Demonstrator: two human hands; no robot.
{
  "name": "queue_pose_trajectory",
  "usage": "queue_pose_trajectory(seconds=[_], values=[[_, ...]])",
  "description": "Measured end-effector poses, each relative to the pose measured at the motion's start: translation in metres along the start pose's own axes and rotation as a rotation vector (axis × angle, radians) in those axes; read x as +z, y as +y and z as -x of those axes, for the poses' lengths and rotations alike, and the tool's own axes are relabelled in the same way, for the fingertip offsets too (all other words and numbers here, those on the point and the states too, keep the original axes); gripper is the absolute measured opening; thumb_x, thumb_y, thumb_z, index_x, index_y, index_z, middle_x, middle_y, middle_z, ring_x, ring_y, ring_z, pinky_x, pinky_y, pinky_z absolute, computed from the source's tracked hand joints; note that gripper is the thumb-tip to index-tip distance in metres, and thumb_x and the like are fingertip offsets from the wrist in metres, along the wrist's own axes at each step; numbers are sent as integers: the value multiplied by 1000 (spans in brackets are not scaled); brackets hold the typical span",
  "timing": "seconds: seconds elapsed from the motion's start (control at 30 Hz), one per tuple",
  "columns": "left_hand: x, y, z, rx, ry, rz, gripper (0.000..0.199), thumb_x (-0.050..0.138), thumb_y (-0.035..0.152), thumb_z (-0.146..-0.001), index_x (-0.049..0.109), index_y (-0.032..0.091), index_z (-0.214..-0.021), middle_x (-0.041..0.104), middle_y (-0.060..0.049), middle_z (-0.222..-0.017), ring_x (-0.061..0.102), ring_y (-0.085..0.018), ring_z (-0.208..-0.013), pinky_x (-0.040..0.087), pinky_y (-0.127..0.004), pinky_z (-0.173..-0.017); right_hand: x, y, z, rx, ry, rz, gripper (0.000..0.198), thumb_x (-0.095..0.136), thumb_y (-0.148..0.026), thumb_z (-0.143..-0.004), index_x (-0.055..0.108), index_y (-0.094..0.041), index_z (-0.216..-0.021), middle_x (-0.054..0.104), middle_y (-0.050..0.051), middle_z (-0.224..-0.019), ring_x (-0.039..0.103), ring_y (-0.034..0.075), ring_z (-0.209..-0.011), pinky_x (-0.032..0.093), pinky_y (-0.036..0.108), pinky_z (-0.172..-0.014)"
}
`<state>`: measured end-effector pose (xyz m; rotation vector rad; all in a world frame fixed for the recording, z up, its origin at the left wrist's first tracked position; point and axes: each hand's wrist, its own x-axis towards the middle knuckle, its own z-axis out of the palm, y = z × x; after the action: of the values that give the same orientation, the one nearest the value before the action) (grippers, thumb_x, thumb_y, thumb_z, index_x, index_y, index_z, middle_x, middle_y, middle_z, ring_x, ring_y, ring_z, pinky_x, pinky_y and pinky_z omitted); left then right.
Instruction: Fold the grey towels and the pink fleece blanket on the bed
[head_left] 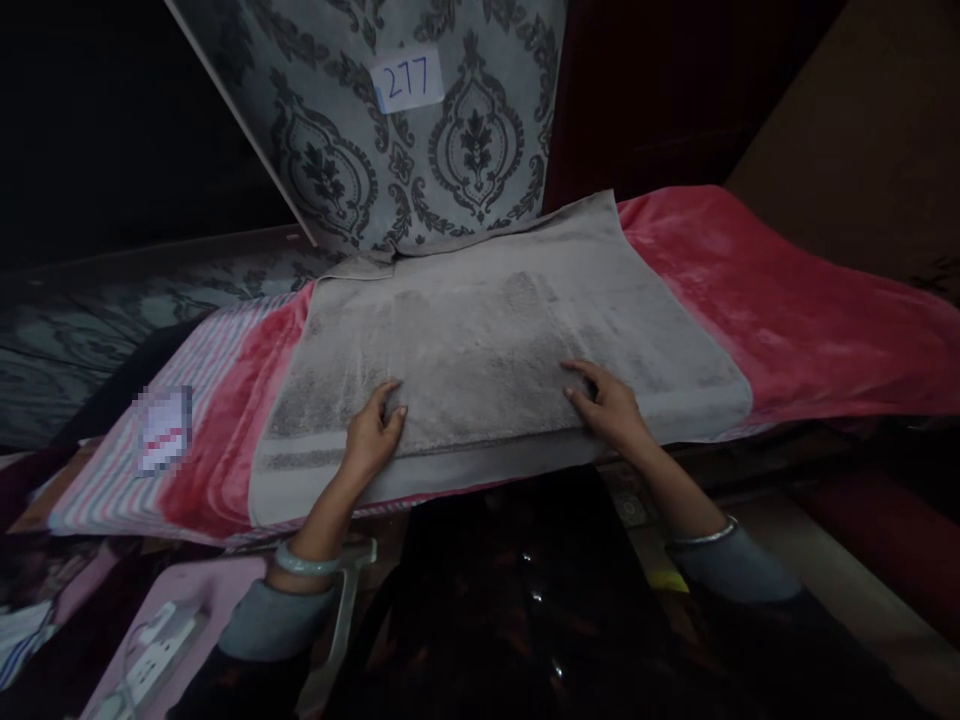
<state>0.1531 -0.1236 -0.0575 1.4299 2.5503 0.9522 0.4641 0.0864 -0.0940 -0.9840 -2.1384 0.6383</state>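
A grey plush towel [480, 340] is spread over a long, padded-looking board. Its front part appears folded back, with a paler band along the near edge. My left hand [373, 432] touches the towel left of its middle, thumb and fingers apart. Farther right, my right hand [609, 405] lies on the towel near the front edge, its fingers slightly curved and the thumb separate. Beneath the towel is a red plush cloth [750, 300], showing on both sides.
Striped cloth [217, 350] covers the board's left end, with a blurred white item [163, 430] on it. Behind stands a patterned panel [480, 150] bearing a paper label [409, 78] marked 277. A power strip [154, 660] lies on a pink stool [217, 585] at lower left.
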Motion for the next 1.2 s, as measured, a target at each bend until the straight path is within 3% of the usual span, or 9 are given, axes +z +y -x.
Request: queue_pose_trajectory(seconds=[0.13, 0.3, 0.43, 0.57, 0.7, 0.9, 1.07, 1.2], values=[[-6, 2, 5, 68, -46, -86, 50, 49, 39, -90, 59, 17, -134, 71, -10, -101, 66, -26, -91, 53, -40, -85, 1, 1, 3, -7, -1, 4, 46, 54, -33, -84, 67, -20, -126, 69, 9, -125, 67, 29, -106, 55, 45, -92], [-9, 31, 27, 405, 163, -306, 41, 50, 40, -95, 65, 16, -125, 63, -18, -119, 56, -34, -114, 46, -50, -97, -5, 0, 8, 30, -12, 19, 51, 52, -40, -89, 63, -20, -134, 69, 9, -125, 68, 28, -100, 56, 43, -88], [14, 61, 50, 739, -9, -374, 46, 59, 38, -93, 57, 20, -136, 59, -16, -134, 50, -33, -126, 42, -49, -102, -6, -4, 10, 41, -31, 6, 55, 56, -44, -88, 61, -20, -137, 66, 10, -130, 68, 30, -100, 56, 44, -88], [36, 71, 52, 771, -47, -446, 40, 58, 27, -94, 58, 17, -132, 63, -17, -128, 56, -32, -118, 45, -46, -95, -4, -4, 11, 55, -42, -26, 55, 56, -44, -88, 61, -21, -138, 64, 9, -133, 66, 31, -109, 56, 45, -90], [41, 66, 45, 799, -17, -435, 33, 54, 23, -95, 61, 18, -127, 66, -16, -120, 59, -29, -110, 47, -44, -90, -3, -3, 14, 68, -24, -38, 54, 56, -43, -88, 61, -24, -138, 65, 7, -132, 67, 30, -104, 57, 45, -88], [38, 60, 41, 883, 16, -426, 29, 51, 24, -97, 62, 20, -124, 69, -13, -114, 63, -25, -99, 50, -41, -85, -2, -3, 15, 100, -1, -59, 53, 58, -45, -87, 63, -27, -136, 67, 6, -129, 67, 23, -73, 59, 42, -76], [36, 60, 33, 937, 34, -367, 28, 49, 23, -98, 63, 19, -123, 71, -12, -107, 65, -23, -94, 52, -38, -82, -1, 1, 13, 69, -10, -118, 52, 54, -45, -89, 63, -23, -135, 65, 8, -132, 65, 30, -110, 54, 46, -93], [34, 61, 29, 917, -9, -339, 30, 45, 23, -100, 62, 18, -124, 71, -12, -105, 66, -23, -94, 53, -39, -83, -6, 0, 17, -20, 17, -103, 48, 45, -47, -96, 63, -22, -132, 67, 10, -127, 60, 30, -118, 49, 48, -101]])
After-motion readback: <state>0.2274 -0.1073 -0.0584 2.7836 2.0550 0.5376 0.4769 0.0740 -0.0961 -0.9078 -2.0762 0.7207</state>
